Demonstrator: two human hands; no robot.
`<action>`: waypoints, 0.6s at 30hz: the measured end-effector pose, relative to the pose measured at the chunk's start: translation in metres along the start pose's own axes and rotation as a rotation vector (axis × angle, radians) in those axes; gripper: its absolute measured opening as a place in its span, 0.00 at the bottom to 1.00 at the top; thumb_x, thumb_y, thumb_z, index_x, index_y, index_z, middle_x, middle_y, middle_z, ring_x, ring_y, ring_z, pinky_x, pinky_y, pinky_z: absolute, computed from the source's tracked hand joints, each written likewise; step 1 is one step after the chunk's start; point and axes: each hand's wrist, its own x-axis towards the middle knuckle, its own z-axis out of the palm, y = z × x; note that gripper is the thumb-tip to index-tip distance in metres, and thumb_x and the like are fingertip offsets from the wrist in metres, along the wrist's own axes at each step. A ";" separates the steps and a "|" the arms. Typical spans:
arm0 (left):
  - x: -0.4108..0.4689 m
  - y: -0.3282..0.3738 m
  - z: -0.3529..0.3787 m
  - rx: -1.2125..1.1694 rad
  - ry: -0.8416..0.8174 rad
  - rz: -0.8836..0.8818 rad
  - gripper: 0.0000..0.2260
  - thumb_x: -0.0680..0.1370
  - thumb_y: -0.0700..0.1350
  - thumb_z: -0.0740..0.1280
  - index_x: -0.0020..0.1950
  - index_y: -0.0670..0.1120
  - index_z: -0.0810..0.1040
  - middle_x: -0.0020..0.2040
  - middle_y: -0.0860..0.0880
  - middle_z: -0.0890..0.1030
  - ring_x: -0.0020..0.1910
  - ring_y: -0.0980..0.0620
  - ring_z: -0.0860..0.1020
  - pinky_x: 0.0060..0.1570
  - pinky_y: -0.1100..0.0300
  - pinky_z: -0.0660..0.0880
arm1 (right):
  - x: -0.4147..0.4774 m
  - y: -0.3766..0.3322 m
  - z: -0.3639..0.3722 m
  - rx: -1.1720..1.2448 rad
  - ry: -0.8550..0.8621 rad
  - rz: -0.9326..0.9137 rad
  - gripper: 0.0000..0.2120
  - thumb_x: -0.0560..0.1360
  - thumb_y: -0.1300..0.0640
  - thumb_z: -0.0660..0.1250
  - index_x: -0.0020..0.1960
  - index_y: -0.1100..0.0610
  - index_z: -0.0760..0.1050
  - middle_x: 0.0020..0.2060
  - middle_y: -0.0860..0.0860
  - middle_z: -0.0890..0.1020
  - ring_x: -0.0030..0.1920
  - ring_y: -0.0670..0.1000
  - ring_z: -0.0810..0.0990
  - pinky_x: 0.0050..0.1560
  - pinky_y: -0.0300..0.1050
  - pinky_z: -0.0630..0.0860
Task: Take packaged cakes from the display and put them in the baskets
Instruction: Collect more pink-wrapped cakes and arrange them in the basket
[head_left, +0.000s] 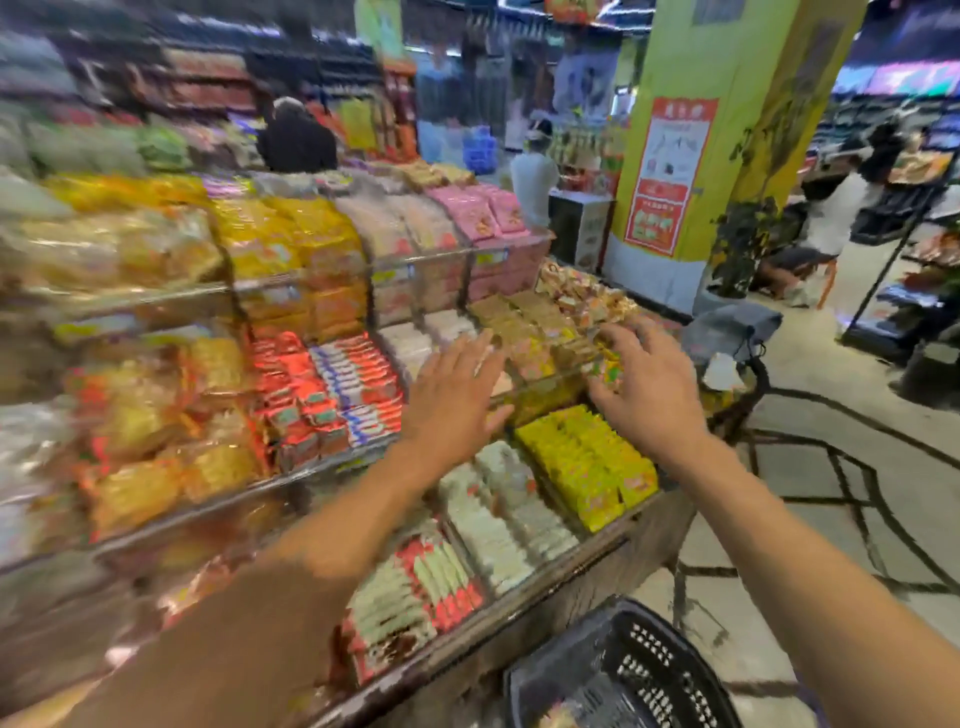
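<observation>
Head view. Stands at a tiered display (322, 278) of glossy, crinkled cake wrappers behind clear plastic fronts. Holds the left hand (457, 395) flat over the middle tier, fingers straight and spread, gripping nothing. Bends the right hand (649, 384) claw-like over the tan packets (530, 332) on the same tier, fingers curved down onto a small yellow-green pack (607, 370); too blurred to tell whether gripped or only touched. Below both hands, on the lowest tier, in tight upright rows: flat yellow packs (587, 462), pale rectangular packs (498, 509), red-and-white packs (436, 577). At the bottom right, below the display's edge: a black plastic basket (623, 670) with lattice walls, well apart from both hands.
</observation>
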 end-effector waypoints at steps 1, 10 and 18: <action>-0.014 -0.018 -0.013 0.031 0.004 -0.032 0.35 0.76 0.60 0.71 0.80 0.49 0.66 0.79 0.44 0.68 0.78 0.40 0.65 0.74 0.40 0.66 | 0.003 -0.020 0.002 0.013 -0.001 -0.040 0.31 0.73 0.41 0.66 0.72 0.53 0.71 0.72 0.59 0.71 0.71 0.62 0.70 0.70 0.60 0.71; -0.176 -0.154 -0.106 0.196 0.019 -0.332 0.33 0.79 0.62 0.66 0.81 0.49 0.64 0.82 0.44 0.63 0.81 0.41 0.60 0.77 0.43 0.61 | -0.003 -0.218 0.031 0.252 -0.042 -0.317 0.31 0.70 0.41 0.61 0.69 0.54 0.74 0.71 0.58 0.73 0.69 0.62 0.73 0.68 0.59 0.72; -0.349 -0.252 -0.143 0.224 -0.085 -0.473 0.31 0.81 0.60 0.65 0.81 0.50 0.64 0.81 0.45 0.63 0.81 0.41 0.61 0.78 0.42 0.59 | -0.070 -0.391 0.088 0.387 -0.210 -0.421 0.30 0.71 0.42 0.62 0.70 0.52 0.73 0.72 0.57 0.71 0.71 0.60 0.70 0.69 0.61 0.70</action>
